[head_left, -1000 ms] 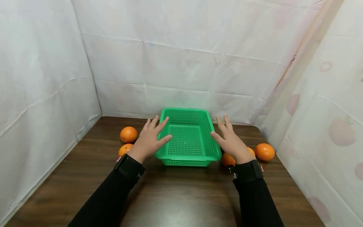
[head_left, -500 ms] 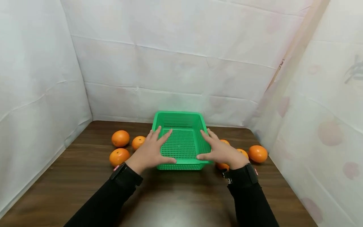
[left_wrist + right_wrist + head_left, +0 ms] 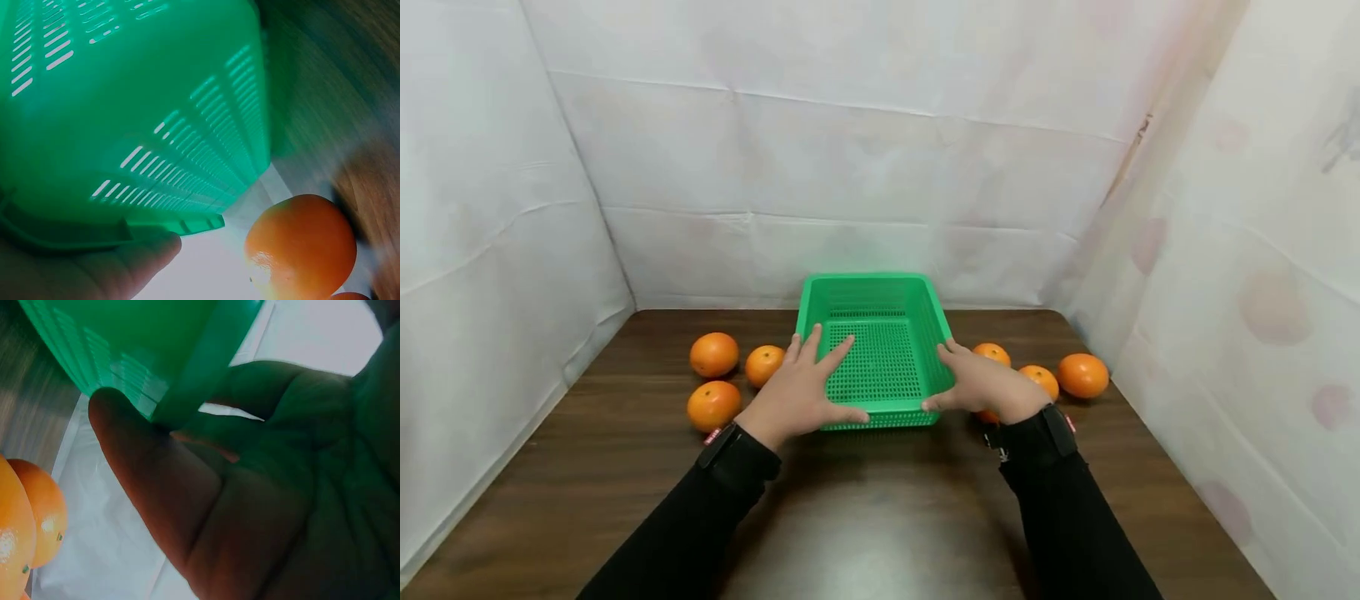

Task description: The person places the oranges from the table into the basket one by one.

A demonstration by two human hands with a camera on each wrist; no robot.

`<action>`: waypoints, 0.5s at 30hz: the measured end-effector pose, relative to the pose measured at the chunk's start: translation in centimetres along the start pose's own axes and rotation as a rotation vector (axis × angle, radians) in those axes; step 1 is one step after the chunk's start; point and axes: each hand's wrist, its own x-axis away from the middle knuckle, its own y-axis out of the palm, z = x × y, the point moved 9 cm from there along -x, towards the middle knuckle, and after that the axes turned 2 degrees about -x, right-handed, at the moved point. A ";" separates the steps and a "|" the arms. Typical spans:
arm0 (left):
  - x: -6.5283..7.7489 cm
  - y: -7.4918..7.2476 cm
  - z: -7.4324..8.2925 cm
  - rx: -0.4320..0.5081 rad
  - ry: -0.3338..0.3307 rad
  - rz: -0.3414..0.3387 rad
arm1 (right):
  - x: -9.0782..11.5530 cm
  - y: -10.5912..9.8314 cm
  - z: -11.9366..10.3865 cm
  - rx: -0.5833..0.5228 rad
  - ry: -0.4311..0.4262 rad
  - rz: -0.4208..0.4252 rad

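Observation:
A green plastic basket point(image 3: 880, 358) with slotted walls sits between both hands in the head view, nothing inside it. My left hand point(image 3: 797, 392) lies over its near left corner, fingers spread, thumb reaching along the front rim. In the left wrist view a fingertip point(image 3: 165, 244) is right at the rim, against the basket's outer wall point(image 3: 125, 112). My right hand point(image 3: 988, 387) is at the near right corner, its fingers and thumb pointing in toward the rim. The right wrist view shows a long straight finger point(image 3: 137, 456) alongside the green wall point(image 3: 144, 337).
Three oranges point(image 3: 713, 406) stand left of the basket, close to the left hand. Several more oranges point(image 3: 1082, 375) are on the right, one partly hidden behind the right hand. White sheets point(image 3: 850, 167) enclose the brown table point(image 3: 850, 517) at the back and sides.
Both hands have come inward and down from beside the basket to its near corners, thumbs now at the front rim. The head view has shifted, showing more of the oranges.

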 end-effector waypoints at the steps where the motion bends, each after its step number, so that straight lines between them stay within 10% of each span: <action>1: -0.2 0.2 0.2 -0.005 0.007 -0.007 | 0.2 0.1 0.4 -0.001 0.018 0.003; 15: 0.8 2.9 0.9 -0.010 0.012 -0.039 | 1.6 2.8 2.0 -0.047 0.086 0.033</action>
